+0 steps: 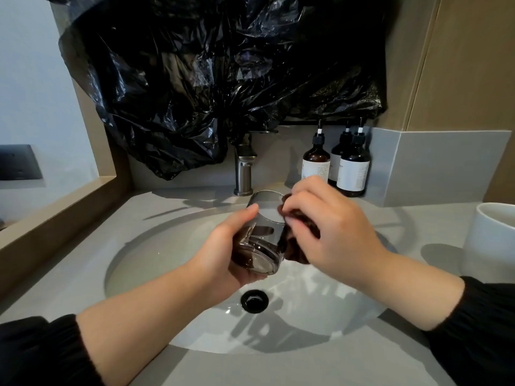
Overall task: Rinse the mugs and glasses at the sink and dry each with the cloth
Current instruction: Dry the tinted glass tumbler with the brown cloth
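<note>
Black sleeves, left (36, 355) and right (479, 330), sat nearest the lens, bare forearms reaching forward from them.

Crumpled black plastic sheeting (223, 65) covered the wall above the tap. Below it was a grey stone surface (306, 369) with a white oval sink basin (156, 263) set into it. A white ceramic mug (490, 240) stood upright on the surface at far right, cut by the frame edge, well apart from both hands.

Left hand (223, 252) was wrapped round the smoky-grey glass tumbler (259, 232), fingers under the body and thumb on top. The tumbler was above the basin, tipped nearly onto its side, thick base towards the camera and mouth towards the tap. Right hand (334, 232) was clamped on a bunched dark brown cloth (296, 253), pressing it against the tumbler's right wall near the rim.

My read: drying step, this glass.

Handling, judged:
- rigid, with a heavy base and a thin rim
- slippery if any water is left on it
- would break if dropped on the basin
- best gripped round the lower body, never by the rim
- cloth is soft and limp, so wad it and push it inside

Three amber pump bottles (352, 171) stood at the back right. The brushed steel tap (244, 168) showed no visible stream. The black drain (254, 300) lay below the hands.
</note>
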`<action>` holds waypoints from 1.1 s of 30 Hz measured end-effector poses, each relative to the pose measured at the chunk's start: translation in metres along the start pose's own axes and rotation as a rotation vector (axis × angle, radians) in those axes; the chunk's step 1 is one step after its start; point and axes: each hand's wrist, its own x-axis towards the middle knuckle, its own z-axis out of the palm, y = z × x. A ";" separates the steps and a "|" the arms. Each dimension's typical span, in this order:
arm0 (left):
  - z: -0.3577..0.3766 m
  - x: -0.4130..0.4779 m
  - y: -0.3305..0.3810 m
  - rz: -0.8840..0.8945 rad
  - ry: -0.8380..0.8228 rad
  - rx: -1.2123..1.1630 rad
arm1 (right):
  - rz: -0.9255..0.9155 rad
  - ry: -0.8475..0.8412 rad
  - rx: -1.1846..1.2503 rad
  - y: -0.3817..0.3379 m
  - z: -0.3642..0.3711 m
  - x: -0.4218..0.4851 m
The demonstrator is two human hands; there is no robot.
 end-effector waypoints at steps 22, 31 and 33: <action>-0.006 -0.001 0.004 -0.122 -0.034 0.223 | 0.662 -0.529 0.550 0.024 -0.006 0.000; -0.015 0.007 0.013 0.055 -0.165 0.099 | 1.185 -0.179 1.227 0.026 -0.004 0.001; -0.018 0.009 0.013 0.251 -0.036 0.313 | 1.312 -0.100 1.328 0.026 -0.005 0.002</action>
